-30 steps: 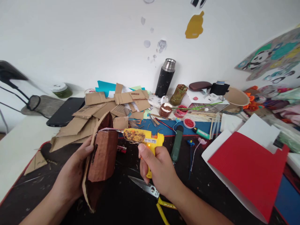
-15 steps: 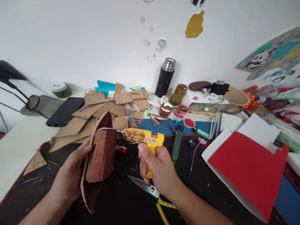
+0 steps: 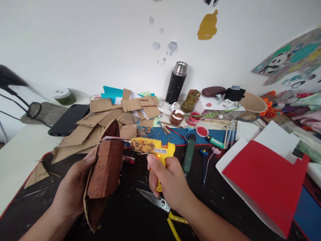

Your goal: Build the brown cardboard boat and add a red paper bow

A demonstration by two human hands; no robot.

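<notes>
Above the dark mat (image 3: 130, 217), the brown cardboard piece (image 3: 105, 170) tilts at left, its long axis running near to far, clasped along its left side by the left hand (image 3: 70, 187). The right hand (image 3: 170, 177), wrapped around the yellow glue gun (image 3: 144, 145), aims the nozzle (image 3: 127, 140) leftward at its far end.

Gap between brown cardboard (image 3: 105, 169) and scissors (image 3: 160, 202)

Both bare forearms reach in from the bottom corners. The left hand (image 3: 75, 187) is curled in a grip, thumb uppermost and angled upward. The right hand (image 3: 168, 180) closes in a fist-like grip, its thumb extended, fingers wrapped beneath, wrist slanting down rightward.
</notes>
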